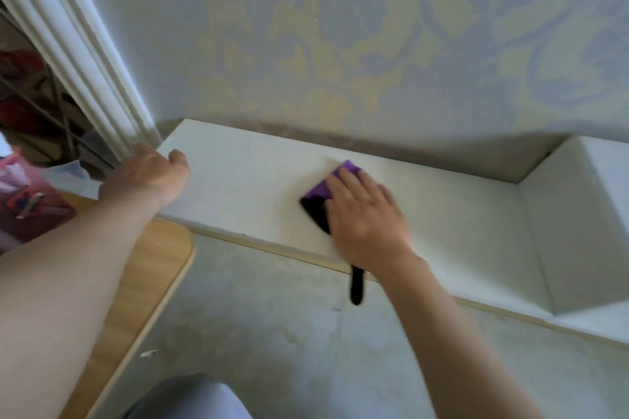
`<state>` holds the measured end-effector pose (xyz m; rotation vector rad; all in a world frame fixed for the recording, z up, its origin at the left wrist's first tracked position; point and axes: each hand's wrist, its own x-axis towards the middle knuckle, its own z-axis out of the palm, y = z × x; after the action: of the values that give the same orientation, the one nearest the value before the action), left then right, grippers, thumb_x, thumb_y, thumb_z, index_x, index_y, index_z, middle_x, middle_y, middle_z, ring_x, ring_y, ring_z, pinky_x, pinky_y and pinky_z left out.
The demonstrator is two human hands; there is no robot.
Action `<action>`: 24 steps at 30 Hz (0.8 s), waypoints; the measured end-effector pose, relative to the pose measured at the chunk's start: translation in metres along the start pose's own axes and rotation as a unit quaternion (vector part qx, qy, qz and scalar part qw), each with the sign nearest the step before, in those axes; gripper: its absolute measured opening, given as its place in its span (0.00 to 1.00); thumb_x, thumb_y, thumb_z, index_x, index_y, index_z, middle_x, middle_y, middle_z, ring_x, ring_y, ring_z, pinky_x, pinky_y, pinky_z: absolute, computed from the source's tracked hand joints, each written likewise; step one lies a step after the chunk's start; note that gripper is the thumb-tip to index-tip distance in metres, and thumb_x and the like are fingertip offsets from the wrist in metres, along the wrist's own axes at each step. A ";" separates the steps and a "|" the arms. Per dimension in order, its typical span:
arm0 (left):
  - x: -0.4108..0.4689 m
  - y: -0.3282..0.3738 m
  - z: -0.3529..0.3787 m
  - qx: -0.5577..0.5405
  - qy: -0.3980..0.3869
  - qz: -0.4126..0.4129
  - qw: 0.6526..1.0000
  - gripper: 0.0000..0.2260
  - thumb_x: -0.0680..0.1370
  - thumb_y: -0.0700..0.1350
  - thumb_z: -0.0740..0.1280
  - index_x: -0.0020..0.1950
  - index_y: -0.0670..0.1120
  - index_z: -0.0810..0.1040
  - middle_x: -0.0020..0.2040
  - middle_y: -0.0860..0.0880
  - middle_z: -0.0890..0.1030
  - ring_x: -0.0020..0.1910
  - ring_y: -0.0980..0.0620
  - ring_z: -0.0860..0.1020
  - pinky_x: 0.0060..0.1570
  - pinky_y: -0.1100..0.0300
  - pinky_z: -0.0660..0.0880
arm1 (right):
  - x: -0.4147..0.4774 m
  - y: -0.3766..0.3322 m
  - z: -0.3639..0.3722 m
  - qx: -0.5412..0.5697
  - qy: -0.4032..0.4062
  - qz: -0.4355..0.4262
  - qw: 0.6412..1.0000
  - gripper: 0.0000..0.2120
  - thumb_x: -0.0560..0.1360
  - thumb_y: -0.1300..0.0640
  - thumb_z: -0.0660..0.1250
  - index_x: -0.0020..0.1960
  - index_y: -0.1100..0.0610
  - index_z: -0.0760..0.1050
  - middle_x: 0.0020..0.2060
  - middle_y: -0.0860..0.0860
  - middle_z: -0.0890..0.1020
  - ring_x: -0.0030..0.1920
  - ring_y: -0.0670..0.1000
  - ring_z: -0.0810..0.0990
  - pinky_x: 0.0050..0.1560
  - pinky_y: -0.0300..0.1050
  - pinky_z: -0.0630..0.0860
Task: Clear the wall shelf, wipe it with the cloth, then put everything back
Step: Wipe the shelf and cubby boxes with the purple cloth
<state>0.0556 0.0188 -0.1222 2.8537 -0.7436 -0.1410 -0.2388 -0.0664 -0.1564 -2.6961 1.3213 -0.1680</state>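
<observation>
The white wall shelf (245,187) runs across the middle of the view with nothing standing on it. A purple and black cloth (318,196) lies flat on its middle. My right hand (366,218) presses on the cloth with straight fingers spread over it. A black strap (356,287) hangs down from under that hand, over the shelf's front edge. My left hand (155,173) rests at the shelf's left end, fingers curled over its corner.
A raised white step (578,221) closes the shelf at the right. Patterned wallpaper (340,44) rises behind it. White door trim (102,78) stands at the left. A wooden tabletop (149,282) lies below left, with a pink bag (23,201) beyond it.
</observation>
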 end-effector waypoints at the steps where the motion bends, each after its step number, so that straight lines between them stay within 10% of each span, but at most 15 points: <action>1: -0.001 0.000 0.000 0.003 -0.002 0.002 1.000 0.32 0.81 0.59 0.47 0.77 0.40 0.59 0.73 0.34 0.68 0.69 0.33 0.70 0.63 0.41 0.69 | -0.015 0.028 -0.003 -0.007 0.012 0.038 0.999 0.30 0.80 0.41 0.39 0.80 0.46 0.56 0.80 0.44 0.56 0.80 0.50 0.52 0.77 0.49 0.51; 7: -0.005 -0.001 -0.001 0.005 -0.006 0.005 1.000 0.34 0.79 0.60 0.46 0.76 0.38 0.60 0.71 0.32 0.69 0.68 0.31 0.70 0.62 0.40 0.70 | -0.076 0.141 -0.012 -0.037 0.000 0.224 0.974 0.29 0.83 0.45 0.39 0.81 0.53 0.52 0.81 0.49 0.53 0.81 0.51 0.49 0.79 0.51 0.48; 15: -0.013 0.002 -0.005 -0.021 -0.009 -0.007 1.000 0.32 0.81 0.58 0.48 0.78 0.39 0.56 0.73 0.32 0.67 0.70 0.32 0.69 0.65 0.40 0.68 | -0.062 0.125 -0.024 -0.016 0.017 0.274 0.961 0.26 0.84 0.51 0.46 0.81 0.58 0.54 0.80 0.54 0.57 0.79 0.57 0.53 0.79 0.52 0.50; 24: -0.013 0.003 -0.011 -0.075 0.000 -0.030 0.997 0.29 0.83 0.56 0.47 0.78 0.38 0.57 0.73 0.34 0.68 0.71 0.34 0.68 0.65 0.42 0.66 | 0.042 0.029 0.007 -0.034 -0.007 0.106 0.994 0.38 0.73 0.51 0.35 0.77 0.63 0.61 0.78 0.58 0.62 0.77 0.61 0.57 0.77 0.56 0.52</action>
<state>0.0439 0.0244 -0.1101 2.7341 -0.6191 -0.1977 -0.2351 -0.1166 -0.1669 -2.5808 1.6247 -0.0845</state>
